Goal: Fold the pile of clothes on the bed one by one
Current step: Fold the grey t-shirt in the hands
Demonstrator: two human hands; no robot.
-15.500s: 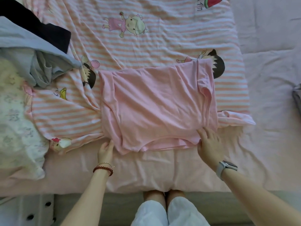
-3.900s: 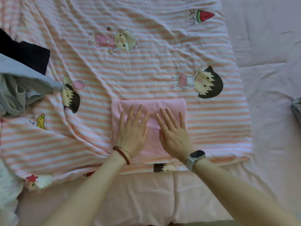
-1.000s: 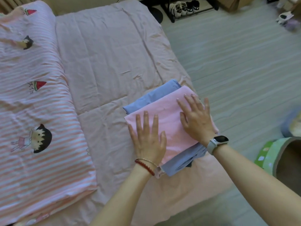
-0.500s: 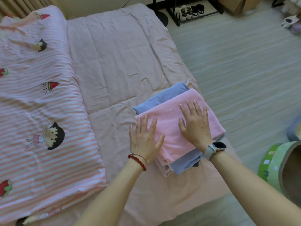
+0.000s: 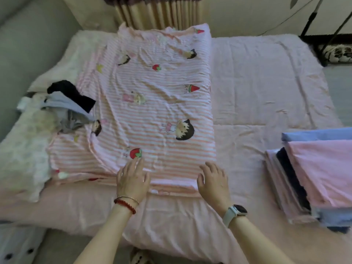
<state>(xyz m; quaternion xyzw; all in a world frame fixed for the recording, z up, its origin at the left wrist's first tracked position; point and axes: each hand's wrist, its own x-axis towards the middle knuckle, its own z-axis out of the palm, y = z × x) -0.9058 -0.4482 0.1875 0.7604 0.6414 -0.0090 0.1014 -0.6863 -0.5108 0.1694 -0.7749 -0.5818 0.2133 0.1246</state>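
A loose pile of unfolded clothes, black, light blue and grey, lies at the left of the bed. At the right edge sits a stack of folded clothes with a pink piece on top and blue and dark layers under it. My left hand and my right hand hover over or rest on the near edge of the pink striped cartoon blanket, fingers relaxed and spread, holding nothing.
The pink bedsheet covers the bed. A white floral quilt lies bunched at the left. A curtain hangs behind the bed, and a dark stand rises at the far right.
My hands have left the pink folded garment on the stack at the right. My view has swung left to the middle of the bed, and both hands now sit at the blanket's near edge.
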